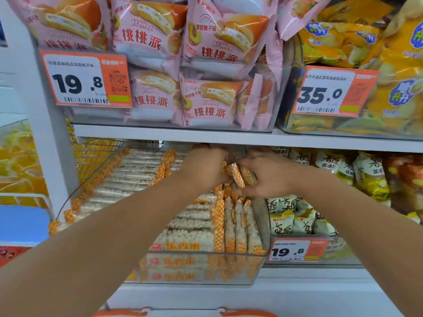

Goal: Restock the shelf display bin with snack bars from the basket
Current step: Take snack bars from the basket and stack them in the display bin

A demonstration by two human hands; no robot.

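Note:
A clear plastic display bin (201, 268) on the lower shelf holds several snack bars (190, 234) in white wrappers with orange-checkered ends. Some lie flat, others stand on edge along the bin's right side. Above the back of the bin, my left hand (203, 167) and my right hand (267, 177) meet and together grip a small bundle of snack bars (238, 176). A wire basket (96, 156) with more of the same bars (128, 179) leans against the shelf at the left. The fingertips of both hands are partly hidden behind the bundle.
The upper shelf carries pink cake packs (206, 97) and yellow chip bags (389, 65) with price tags. Green and yellow snack packs (304, 220) fill the bin to the right. An orange handle (123, 313) shows at the bottom edge. The shelf board (229, 136) hangs just above my hands.

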